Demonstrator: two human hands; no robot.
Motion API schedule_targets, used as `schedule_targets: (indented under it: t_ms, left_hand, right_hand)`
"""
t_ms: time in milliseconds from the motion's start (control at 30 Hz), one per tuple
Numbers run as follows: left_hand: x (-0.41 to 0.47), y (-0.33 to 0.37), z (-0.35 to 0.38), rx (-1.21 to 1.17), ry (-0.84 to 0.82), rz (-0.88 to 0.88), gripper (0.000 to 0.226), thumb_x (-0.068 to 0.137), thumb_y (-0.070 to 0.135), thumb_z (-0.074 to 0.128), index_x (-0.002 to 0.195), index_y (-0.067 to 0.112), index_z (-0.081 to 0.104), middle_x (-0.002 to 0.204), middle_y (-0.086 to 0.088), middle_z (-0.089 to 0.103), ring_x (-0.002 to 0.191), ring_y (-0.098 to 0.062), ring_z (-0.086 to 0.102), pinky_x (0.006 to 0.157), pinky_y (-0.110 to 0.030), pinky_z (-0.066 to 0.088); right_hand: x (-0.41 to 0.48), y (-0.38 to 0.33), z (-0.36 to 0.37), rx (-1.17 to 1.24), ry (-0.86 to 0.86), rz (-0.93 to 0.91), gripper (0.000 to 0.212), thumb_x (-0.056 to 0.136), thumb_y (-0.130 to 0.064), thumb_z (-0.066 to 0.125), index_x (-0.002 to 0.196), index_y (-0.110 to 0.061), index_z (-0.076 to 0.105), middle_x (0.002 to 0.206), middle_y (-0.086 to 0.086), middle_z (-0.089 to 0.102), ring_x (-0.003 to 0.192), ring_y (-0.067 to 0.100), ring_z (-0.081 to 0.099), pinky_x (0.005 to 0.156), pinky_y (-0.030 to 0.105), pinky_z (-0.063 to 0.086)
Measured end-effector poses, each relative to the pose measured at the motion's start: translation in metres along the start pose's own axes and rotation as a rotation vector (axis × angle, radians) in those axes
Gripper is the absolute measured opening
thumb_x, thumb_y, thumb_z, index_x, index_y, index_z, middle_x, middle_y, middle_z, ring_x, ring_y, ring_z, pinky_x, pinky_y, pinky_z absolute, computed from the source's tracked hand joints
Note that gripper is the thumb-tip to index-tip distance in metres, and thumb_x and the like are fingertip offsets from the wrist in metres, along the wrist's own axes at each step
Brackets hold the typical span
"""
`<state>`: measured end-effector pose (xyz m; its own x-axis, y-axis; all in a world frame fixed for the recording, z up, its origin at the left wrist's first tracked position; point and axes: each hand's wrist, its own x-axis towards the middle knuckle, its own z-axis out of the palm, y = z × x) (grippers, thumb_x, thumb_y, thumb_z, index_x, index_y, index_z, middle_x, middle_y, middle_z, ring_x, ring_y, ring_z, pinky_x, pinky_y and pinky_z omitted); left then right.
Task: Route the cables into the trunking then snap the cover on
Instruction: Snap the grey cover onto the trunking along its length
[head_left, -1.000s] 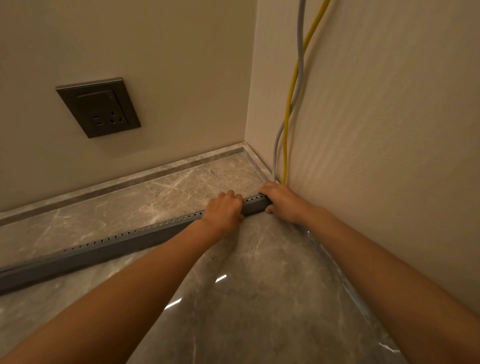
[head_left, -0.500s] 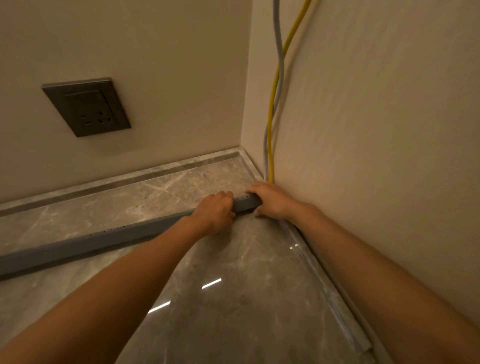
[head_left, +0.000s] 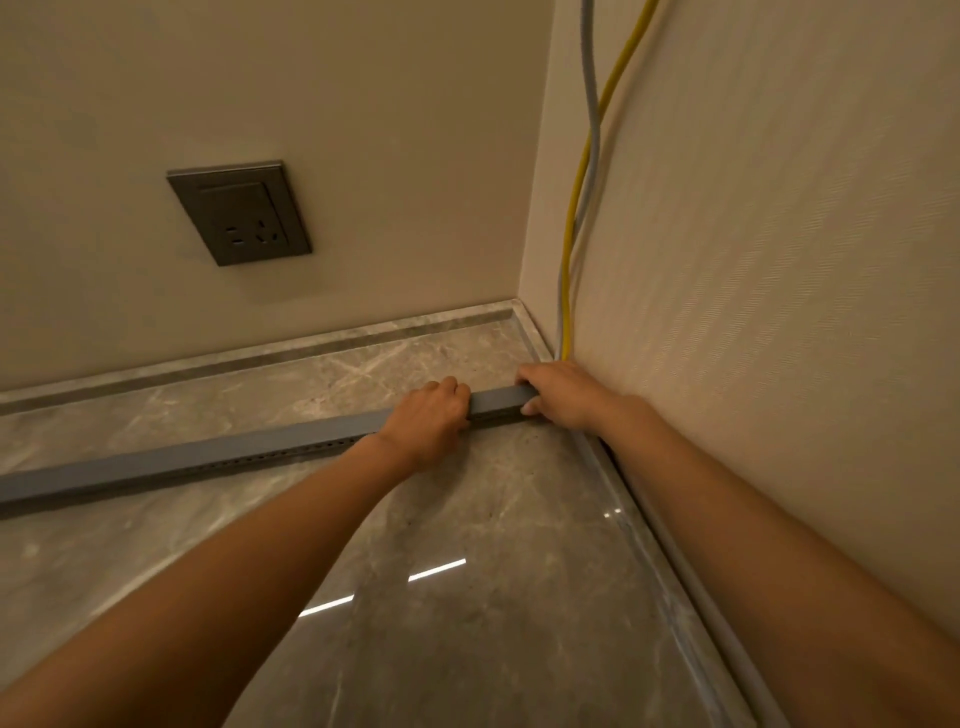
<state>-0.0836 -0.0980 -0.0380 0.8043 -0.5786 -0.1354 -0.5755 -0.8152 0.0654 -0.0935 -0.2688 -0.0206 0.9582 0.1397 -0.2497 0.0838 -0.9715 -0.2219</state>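
A long grey trunking (head_left: 218, 457) lies across the marble floor, running from the left edge to the right wall, with a row of small holes along its near side. My left hand (head_left: 428, 421) is curled over it close to its right end. My right hand (head_left: 558, 397) grips the very end, against the wall. A short bare stretch of trunking shows between the two hands. A yellow cable (head_left: 571, 218) and a grey cable (head_left: 591, 104) hang down the right wall and disappear behind my right hand; their lower ends are hidden.
A dark wall socket (head_left: 240, 213) sits on the far wall, above the stone skirting (head_left: 260, 358). The two walls meet in a corner just beyond my hands. A pale strip (head_left: 691, 582) runs along the foot of the right wall.
Both hands stay clamped on the trunking's right end. The near side's holes show again after being turned away half a second ago, and my view has shifted slightly.
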Motion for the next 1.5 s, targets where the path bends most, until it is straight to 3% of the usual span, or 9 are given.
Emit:
schedule_targets:
  t_ms: [167,300,467,633,767,1000,1200,1333,1500]
  left_hand:
    - [-0.005,-0.008,-0.007,-0.195,-0.097,-0.011,0.039,0.091,0.031,0.055,0.122,0.007,0.052,0.12,-0.014,0.053,0.107,-0.027,0.051,0.086,-0.033,0.043]
    - [-0.017,-0.028,-0.012,-0.297,-0.142,-0.036,0.037,0.086,0.028,0.063,0.115,0.005,0.059,0.114,-0.016,0.061,0.103,-0.027,0.056,0.075,-0.026,0.037]
    - [-0.035,-0.06,-0.017,-0.379,-0.154,-0.143,0.035,0.082,0.023,0.069,0.111,0.005,0.065,0.111,-0.015,0.067,0.095,-0.024,0.059,0.08,-0.032,0.047]
    - [-0.053,-0.061,-0.009,-0.456,-0.011,-0.212,0.033,0.079,0.016,0.071,0.11,0.007,0.066,0.111,-0.013,0.068,0.099,-0.025,0.061,0.084,-0.032,0.048]
    - [-0.059,-0.057,-0.001,-0.39,0.062,-0.19,0.03,0.079,0.019,0.07,0.106,0.008,0.065,0.109,-0.011,0.067,0.099,-0.026,0.06,0.082,-0.034,0.047]
    - [-0.063,-0.051,0.007,-0.315,0.131,-0.176,0.023,0.081,0.016,0.064,0.102,0.006,0.063,0.107,-0.014,0.064,0.097,-0.029,0.058,0.081,-0.038,0.047]
    - [-0.061,-0.064,0.0,-0.435,0.02,-0.196,0.032,0.079,0.023,0.072,0.106,0.007,0.067,0.106,-0.012,0.068,0.095,-0.026,0.061,0.08,-0.035,0.049]
    - [-0.073,-0.093,-0.01,-0.512,-0.114,-0.252,0.035,0.077,0.028,0.073,0.102,0.004,0.067,0.094,-0.009,0.063,0.085,-0.018,0.054,0.062,-0.023,0.043]
    - [-0.084,-0.116,-0.01,-0.516,-0.198,-0.272,0.033,0.08,0.024,0.071,0.105,0.005,0.065,0.094,-0.006,0.059,0.086,-0.018,0.053,0.064,-0.023,0.042]
  right_hand:
    - [-0.003,-0.015,0.009,-0.063,-0.046,-0.038,0.044,0.09,-0.039,0.052,0.126,-0.014,0.05,0.129,0.015,0.051,0.124,0.031,0.041,0.103,0.041,0.035]
    - [-0.003,-0.029,0.012,-0.092,-0.012,-0.058,0.036,0.087,-0.035,0.058,0.111,-0.008,0.062,0.12,0.014,0.055,0.117,0.029,0.044,0.099,0.039,0.038]
    - [-0.006,-0.037,0.012,-0.169,0.037,-0.025,0.037,0.083,-0.033,0.065,0.107,-0.006,0.065,0.117,0.013,0.059,0.111,0.028,0.051,0.092,0.037,0.042]
    - [-0.013,-0.056,0.018,-0.017,0.081,0.05,0.031,0.082,-0.029,0.067,0.105,-0.009,0.067,0.11,0.013,0.064,0.102,0.028,0.058,0.08,0.033,0.044]
    - [-0.01,-0.09,0.04,0.16,0.067,-0.041,0.029,0.084,-0.02,0.063,0.111,-0.01,0.064,0.112,0.012,0.059,0.106,0.028,0.054,0.087,0.035,0.042]
    - [-0.012,-0.097,0.049,0.157,0.119,-0.041,0.031,0.082,-0.016,0.065,0.112,-0.009,0.064,0.111,0.013,0.057,0.106,0.029,0.052,0.088,0.034,0.04]
    - [-0.008,-0.096,0.042,0.218,0.057,-0.013,0.025,0.08,-0.015,0.067,0.105,-0.008,0.067,0.106,0.014,0.064,0.101,0.028,0.058,0.086,0.037,0.044]
    - [-0.007,-0.086,0.034,0.363,-0.064,0.005,0.024,0.086,-0.018,0.062,0.106,-0.008,0.069,0.107,0.016,0.068,0.1,0.028,0.061,0.088,0.038,0.047]
    - [-0.005,-0.089,0.027,0.328,-0.152,0.045,0.028,0.087,-0.022,0.061,0.111,-0.008,0.066,0.097,0.005,0.061,0.091,0.016,0.054,0.078,0.028,0.039]
